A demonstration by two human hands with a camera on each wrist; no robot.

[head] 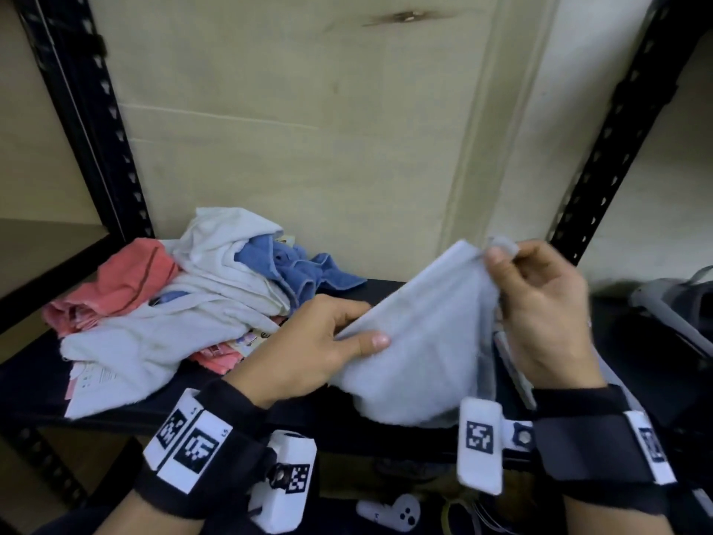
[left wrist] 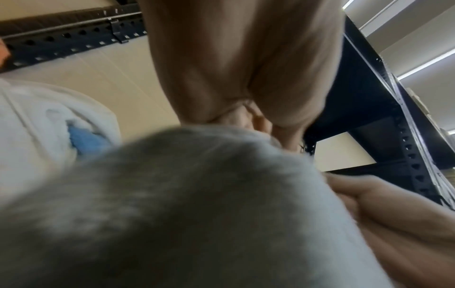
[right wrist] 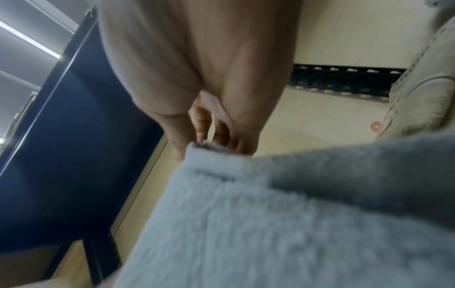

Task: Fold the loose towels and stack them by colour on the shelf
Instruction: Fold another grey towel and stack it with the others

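Observation:
Between both hands hangs a pale grey towel (head: 420, 341), raised above the black shelf (head: 34, 384). My left hand (head: 328, 341) grips its lower left edge, thumb on top. My right hand (head: 540, 303) pinches the upper right corner. The same towel (left wrist: 172, 214) fills the left wrist view, and the towel (right wrist: 270, 224) hangs under the fingertips (right wrist: 202, 128) in the right wrist view. On the shelf's left lies a loose pile: a pink towel (head: 119, 279), white towels (head: 216, 279) and a blue towel (head: 297, 268).
Black perforated uprights (head: 96, 121) stand left and right of the shelf bay, with a beige wall behind. Paper tags (head: 88, 380) lie by the pile. A white game controller (head: 393, 511) lies below the shelf. Grey equipment (head: 663, 299) sits at the far right.

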